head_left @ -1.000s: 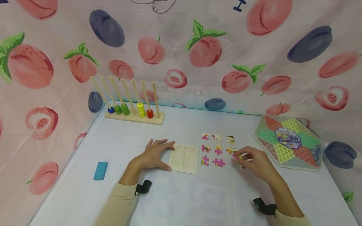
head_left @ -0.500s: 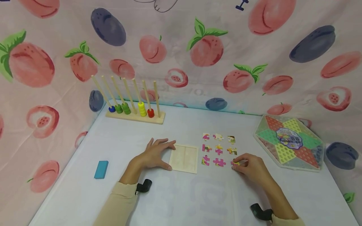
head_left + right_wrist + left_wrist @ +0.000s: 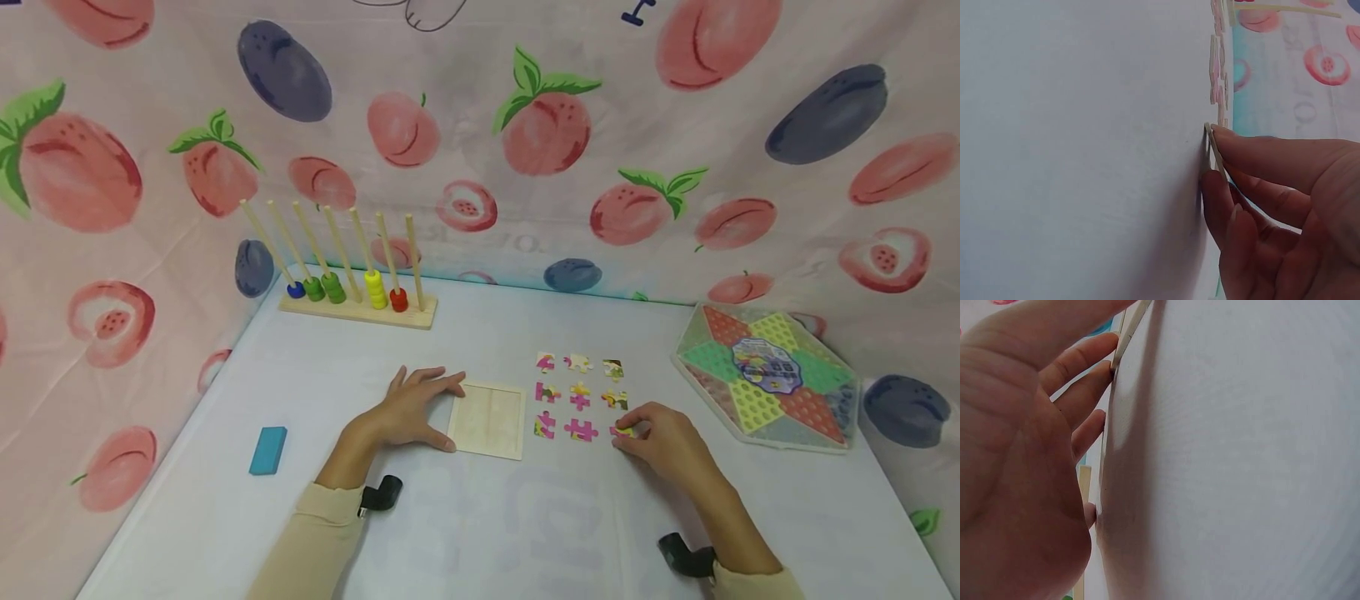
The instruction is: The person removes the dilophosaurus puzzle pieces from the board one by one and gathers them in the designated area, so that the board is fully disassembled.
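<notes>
My left hand [image 3: 408, 410] lies spread at the left side of a shallow square wooden tray [image 3: 489, 421], thumb at its near corner and a finger at the far one. In the left wrist view the fairly straight fingers [image 3: 1088, 394] reach the tray's pale edge. Right of the tray, pink and yellow jigsaw pieces [image 3: 581, 431] lie in rows. At the near right end of these rows, my right hand [image 3: 663, 442] pinches a jigsaw piece [image 3: 622, 432] between thumb and fingers. The right wrist view shows this piece [image 3: 1217, 153] edge-on, tilted close over the table.
A wooden bead counting frame [image 3: 356, 310] with upright pegs stands at the back left. The blue block [image 3: 267, 451] lies left of my left arm. To the right sits a hexagonal game box [image 3: 765, 375]. Fruit-patterned cloth [image 3: 480, 125] hangs behind the white table [image 3: 555, 517].
My right hand has moved slightly nearer with the piece, from beside the middle row to the end of the near row. The left hand and tray have stayed put.
</notes>
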A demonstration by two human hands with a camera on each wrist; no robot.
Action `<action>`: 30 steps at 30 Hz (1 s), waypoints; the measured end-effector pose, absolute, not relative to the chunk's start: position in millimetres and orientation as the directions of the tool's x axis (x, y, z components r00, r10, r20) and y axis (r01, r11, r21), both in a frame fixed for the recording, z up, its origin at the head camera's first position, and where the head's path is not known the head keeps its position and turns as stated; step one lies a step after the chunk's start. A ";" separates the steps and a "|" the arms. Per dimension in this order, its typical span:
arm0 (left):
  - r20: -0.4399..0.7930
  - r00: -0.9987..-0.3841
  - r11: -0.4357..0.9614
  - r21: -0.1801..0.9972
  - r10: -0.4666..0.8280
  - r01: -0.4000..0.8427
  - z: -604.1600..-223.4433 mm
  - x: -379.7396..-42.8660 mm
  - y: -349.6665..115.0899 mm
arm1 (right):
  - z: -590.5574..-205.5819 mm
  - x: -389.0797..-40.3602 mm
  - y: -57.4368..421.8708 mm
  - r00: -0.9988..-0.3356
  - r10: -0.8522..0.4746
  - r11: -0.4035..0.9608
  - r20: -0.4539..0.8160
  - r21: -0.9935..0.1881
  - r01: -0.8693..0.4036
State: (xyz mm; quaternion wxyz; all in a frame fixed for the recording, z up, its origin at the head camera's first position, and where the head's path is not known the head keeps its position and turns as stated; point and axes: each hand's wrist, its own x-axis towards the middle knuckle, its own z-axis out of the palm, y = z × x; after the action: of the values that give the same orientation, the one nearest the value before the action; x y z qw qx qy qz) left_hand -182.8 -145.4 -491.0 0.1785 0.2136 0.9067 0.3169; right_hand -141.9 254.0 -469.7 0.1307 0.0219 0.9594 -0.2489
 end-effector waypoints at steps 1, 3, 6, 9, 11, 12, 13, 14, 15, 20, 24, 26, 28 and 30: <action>-0.190 -0.845 0.709 0.650 0.499 0.273 -490.9 -182.7 -145.4 | -469.0 -142.3 253.6 -0.964 -0.022 0.880 -0.266 -0.463 0.107; -0.192 -0.846 0.712 0.647 0.498 0.272 -490.5 -182.5 -145.4 | -468.0 -143.1 253.0 -0.961 -0.021 0.889 -0.277 -0.445 0.108; -0.198 -0.846 0.715 0.646 0.495 0.268 -490.4 -182.6 -145.4 | -465.7 -144.6 252.7 -0.958 -0.027 0.900 -0.285 -0.424 0.101; -0.195 -0.846 0.716 0.643 0.496 0.271 -490.9 -182.8 -145.3 | -463.4 -145.9 252.2 -0.957 -0.038 0.910 -0.287 -0.405 0.086; -0.196 -0.847 0.717 0.642 0.495 0.270 -491.1 -182.7 -145.3 | -462.2 -146.4 251.4 -0.954 -0.041 0.916 -0.296 -0.392 0.082; -0.196 -0.847 0.718 0.642 0.494 0.270 -490.9 -182.6 -145.3 | -461.5 -146.3 250.7 -0.954 -0.042 0.920 -0.298 -0.383 0.079; -0.196 -0.848 0.719 0.641 0.492 0.269 -490.8 -182.4 -145.2 | -460.8 -146.3 250.0 -0.952 -0.043 0.924 -0.302 -0.376 0.077; -0.192 -0.849 0.719 0.640 0.492 0.272 -490.6 -182.2 -145.4 | -460.2 -146.2 249.3 -0.951 -0.042 0.927 -0.305 -0.367 0.077; -0.188 -0.850 0.718 0.640 0.492 0.274 -490.4 -181.8 -145.5 | -459.6 -146.3 248.6 -0.951 -0.044 0.930 -0.306 -0.359 0.072; -0.179 -0.850 0.711 0.646 0.495 0.278 -490.3 -181.5 -145.3 | -457.2 -146.5 246.4 -0.952 -0.039 0.938 -0.304 -0.338 0.070; -0.180 -0.849 0.713 0.643 0.497 0.280 -491.1 -181.8 -144.6 | -457.9 -146.3 246.5 -0.948 -0.038 0.935 -0.314 -0.346 0.077; -0.183 -0.849 0.716 0.640 0.495 0.280 -491.4 -181.9 -144.5 | -458.5 -146.3 246.9 -0.948 -0.044 0.933 -0.316 -0.353 0.074; -0.181 -0.850 0.717 0.637 0.494 0.281 -492.3 -182.0 -144.4 | -459.4 -146.3 247.2 -0.948 -0.050 0.931 -0.314 -0.357 0.070; -0.180 -0.851 0.715 0.641 0.494 0.280 -492.7 -181.9 -144.6 | -460.4 -146.3 247.4 -0.949 -0.054 0.930 -0.311 -0.361 0.066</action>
State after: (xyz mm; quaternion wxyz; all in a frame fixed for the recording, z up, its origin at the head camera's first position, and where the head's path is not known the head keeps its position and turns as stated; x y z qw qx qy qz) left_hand -181.9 -144.6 -492.7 0.1716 0.2126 0.9100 0.3119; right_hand -146.3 247.4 -460.4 0.1600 0.0031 0.9693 -0.1865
